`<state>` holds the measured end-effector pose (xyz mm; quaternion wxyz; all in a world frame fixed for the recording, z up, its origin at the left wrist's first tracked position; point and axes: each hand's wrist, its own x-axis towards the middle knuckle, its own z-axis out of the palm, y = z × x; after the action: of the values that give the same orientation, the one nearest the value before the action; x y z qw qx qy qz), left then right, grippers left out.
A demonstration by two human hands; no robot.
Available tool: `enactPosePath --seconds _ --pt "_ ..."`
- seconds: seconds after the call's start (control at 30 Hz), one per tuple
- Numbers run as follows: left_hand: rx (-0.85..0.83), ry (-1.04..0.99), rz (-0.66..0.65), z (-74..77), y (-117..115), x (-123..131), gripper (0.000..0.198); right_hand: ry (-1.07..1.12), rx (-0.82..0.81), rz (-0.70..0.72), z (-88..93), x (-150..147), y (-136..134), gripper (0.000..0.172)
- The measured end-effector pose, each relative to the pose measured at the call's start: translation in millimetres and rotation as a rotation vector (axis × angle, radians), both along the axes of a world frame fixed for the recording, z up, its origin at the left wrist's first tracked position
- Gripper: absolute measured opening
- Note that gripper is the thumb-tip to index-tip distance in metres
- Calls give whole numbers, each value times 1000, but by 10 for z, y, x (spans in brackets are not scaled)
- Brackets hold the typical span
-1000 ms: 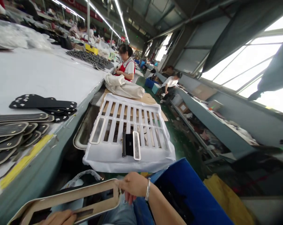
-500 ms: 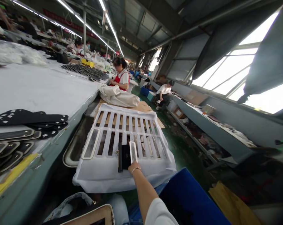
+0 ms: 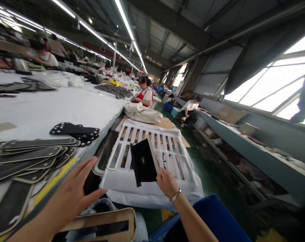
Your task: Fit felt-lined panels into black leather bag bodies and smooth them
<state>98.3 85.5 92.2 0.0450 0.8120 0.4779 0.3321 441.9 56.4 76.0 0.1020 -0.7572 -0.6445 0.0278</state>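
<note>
My right hand (image 3: 167, 183) pinches the lower right edge of a flat black piece (image 3: 144, 161) with a pale border, held tilted above a white slotted rack (image 3: 142, 198). A small label shows near the middle of the black piece. Over the table edge at the left, my left hand (image 3: 74, 191) is raised with its fingers spread, holding nothing. One pale-rimmed strip (image 3: 115, 156) lies at the rack's left side. Below my hands, a tan-bordered piece (image 3: 104, 223) rests by my lap.
A long white-topped table (image 3: 92, 107) at the left bears black straps (image 3: 38, 151) and dotted black pieces (image 3: 73, 129). A blue bin (image 3: 215, 218) stands at the lower right. Beyond the rack are a cream cloth bundle (image 3: 142, 112) and a person in red (image 3: 144, 95).
My left hand has come into view, fingers spread. The black piece has been lifted and turned in my right hand, showing its broad face. The view has shifted left.
</note>
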Motion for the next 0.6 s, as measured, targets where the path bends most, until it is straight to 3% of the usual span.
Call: enactPosePath --seconds 0.07,0.13,0.2,0.27,0.33,0.43,0.53,0.6 --pt "-92 -16 -8 275 196 113 87 -31 130 165 258 -294 -158 17" --pt "-253 -32 -97 537 336 185 83 -18 279 355 495 -536 -307 19" --pt "-481 -98 -314 737 379 182 64 68 327 479 679 -680 -413 18" --pt "-585 -172 -483 869 327 116 51 242 264 556 781 -717 -449 14" --pt "-560 -182 -537 957 215 33 45 470 133 594 791 -691 -419 21" --pt "-428 -104 -502 1035 21 -52 43 704 -74 591 694 -685 -314 54" --pt "-273 11 -455 1066 -105 -100 45 675 -143 660 584 -825 -227 83" --pt "-145 111 -407 1067 -131 -155 46 601 -100 727 524 -975 -209 85"
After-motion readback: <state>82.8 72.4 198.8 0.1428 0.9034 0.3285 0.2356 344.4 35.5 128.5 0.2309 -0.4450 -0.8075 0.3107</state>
